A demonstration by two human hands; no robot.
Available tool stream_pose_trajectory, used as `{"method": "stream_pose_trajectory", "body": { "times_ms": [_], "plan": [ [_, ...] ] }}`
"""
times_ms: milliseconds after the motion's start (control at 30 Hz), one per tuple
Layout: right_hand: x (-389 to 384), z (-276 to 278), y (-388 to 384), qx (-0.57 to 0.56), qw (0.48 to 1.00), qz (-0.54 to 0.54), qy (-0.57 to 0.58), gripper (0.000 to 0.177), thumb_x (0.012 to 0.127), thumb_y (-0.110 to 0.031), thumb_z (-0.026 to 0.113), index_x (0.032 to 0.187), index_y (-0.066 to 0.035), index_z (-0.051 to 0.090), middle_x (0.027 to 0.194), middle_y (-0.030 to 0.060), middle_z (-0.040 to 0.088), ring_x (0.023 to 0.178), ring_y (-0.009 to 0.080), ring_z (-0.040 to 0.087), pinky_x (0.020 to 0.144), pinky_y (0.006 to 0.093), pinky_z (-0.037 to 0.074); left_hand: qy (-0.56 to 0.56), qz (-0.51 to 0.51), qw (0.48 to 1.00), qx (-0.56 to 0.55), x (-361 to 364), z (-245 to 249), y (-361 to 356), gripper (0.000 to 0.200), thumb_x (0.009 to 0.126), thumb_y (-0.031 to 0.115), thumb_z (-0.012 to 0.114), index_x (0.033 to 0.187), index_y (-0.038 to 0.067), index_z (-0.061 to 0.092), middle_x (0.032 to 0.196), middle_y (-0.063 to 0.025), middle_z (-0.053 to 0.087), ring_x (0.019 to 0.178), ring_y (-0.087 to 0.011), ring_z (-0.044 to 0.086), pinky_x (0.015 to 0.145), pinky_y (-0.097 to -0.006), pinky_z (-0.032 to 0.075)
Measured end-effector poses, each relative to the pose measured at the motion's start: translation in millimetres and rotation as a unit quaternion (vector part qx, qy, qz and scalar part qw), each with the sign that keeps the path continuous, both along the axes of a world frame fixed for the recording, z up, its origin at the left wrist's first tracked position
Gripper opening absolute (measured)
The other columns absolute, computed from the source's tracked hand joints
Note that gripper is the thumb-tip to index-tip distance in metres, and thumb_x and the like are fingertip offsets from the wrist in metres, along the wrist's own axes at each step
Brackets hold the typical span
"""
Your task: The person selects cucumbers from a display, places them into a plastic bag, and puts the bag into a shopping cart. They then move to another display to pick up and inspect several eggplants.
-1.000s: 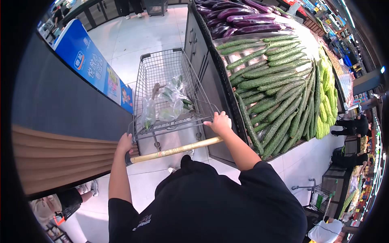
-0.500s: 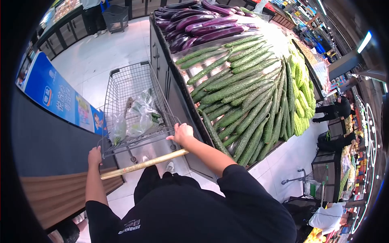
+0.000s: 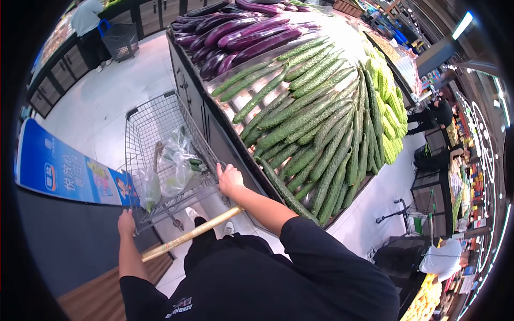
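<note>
A wire shopping cart [image 3: 155,104] stands in front of me, its yellow handle bar [image 3: 193,234] crossing near my waist. My left hand [image 3: 127,223] is closed on the cart's near left corner. On the near right corner, my right hand [image 3: 230,181] is closed round the rim, the index finger partly raised. Inside the cart lie clear plastic bags [image 3: 176,166] with green vegetables, and a smaller bag [image 3: 150,187] at the near left. Right beside the cart are long cucumbers [image 3: 305,128] heaped on a display stand.
Eggplants [image 3: 241,35] lie at the far end of the stand, pale green gourds [image 3: 386,101] at its right. A blue sign [image 3: 69,166] tops a dark counter to my left. A person [image 3: 88,27] stands by a grey basket [image 3: 120,41]. Other shoppers and another cart [image 3: 417,219] are at right.
The cart has moved slightly forward along the stand and turned a little, with both hands staying on it. The blue sign and the eggplants now appear farther left.
</note>
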State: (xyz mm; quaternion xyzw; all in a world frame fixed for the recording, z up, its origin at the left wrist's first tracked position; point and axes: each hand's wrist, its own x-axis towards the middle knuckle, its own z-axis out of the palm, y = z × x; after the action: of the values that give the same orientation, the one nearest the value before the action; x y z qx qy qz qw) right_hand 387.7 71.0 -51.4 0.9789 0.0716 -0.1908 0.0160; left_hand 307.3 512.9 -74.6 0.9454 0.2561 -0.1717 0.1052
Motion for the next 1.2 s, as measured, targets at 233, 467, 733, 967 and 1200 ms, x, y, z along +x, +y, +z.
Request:
{"method": "stream_pose_trajectory", "body": {
  "times_ms": [233,467,733,967,1200],
  "plan": [
    [27,-16,13,-0.018,0.998,0.024,-0.058,0.059,0.084,-0.02,0.058,0.141,-0.01,0.047,0.108,0.0205,0.052,0.094,0.0305,0.058,0.074,0.0381,0.053,-0.009,-0.032,0.999,-0.04,42,-65,47,0.031,0.099,0.028,0.049,0.103,-0.001,0.061,0.106,-0.027,0.065,0.105,-0.0451,0.06,0.087,-0.0518,0.047],
    [58,-13,29,-0.013,0.998,0.032,-0.05,0.035,0.084,-0.022,0.059,0.114,-0.005,0.064,0.11,0.0211,0.051,0.101,0.0311,0.056,0.075,0.0384,0.052,0.034,-0.025,0.999,-0.024,77,-42,44,0.031,0.096,0.027,0.055,0.1,-0.003,0.062,0.105,-0.0261,0.066,0.102,-0.0428,0.062,0.086,-0.0505,0.048],
    [92,-4,50,-0.044,0.997,0.051,-0.033,0.029,0.089,-0.024,0.054,0.105,-0.004,0.069,0.113,0.021,0.053,0.101,0.0313,0.057,0.079,0.0381,0.051,0.03,-0.051,0.998,0.01,105,-54,64,0.034,0.096,0.033,0.056,0.098,0.0,0.064,0.101,-0.0233,0.067,0.099,-0.0415,0.064,0.081,-0.0502,0.05],
    [126,1,66,-0.046,0.997,0.05,-0.048,0.024,0.083,-0.019,0.056,0.098,-0.005,0.07,0.108,0.0196,0.053,0.102,0.0313,0.057,0.081,0.0387,0.052,0.036,-0.019,0.999,0.002,134,-54,76,0.035,0.095,0.033,0.057,0.098,0.0,0.065,0.102,-0.0236,0.068,0.098,-0.041,0.065,0.082,-0.0501,0.051],
    [156,-3,75,-0.044,0.996,0.063,-0.055,0.025,0.082,-0.021,0.057,0.093,-0.005,0.072,0.109,0.02,0.054,0.1,0.031,0.058,0.081,0.0375,0.051,0.018,0.006,1.0,-0.019,157,-53,85,0.035,0.095,0.033,0.057,0.099,-0.001,0.065,0.103,-0.024,0.067,0.098,-0.0419,0.064,0.083,-0.0508,0.05]
  ]
}}
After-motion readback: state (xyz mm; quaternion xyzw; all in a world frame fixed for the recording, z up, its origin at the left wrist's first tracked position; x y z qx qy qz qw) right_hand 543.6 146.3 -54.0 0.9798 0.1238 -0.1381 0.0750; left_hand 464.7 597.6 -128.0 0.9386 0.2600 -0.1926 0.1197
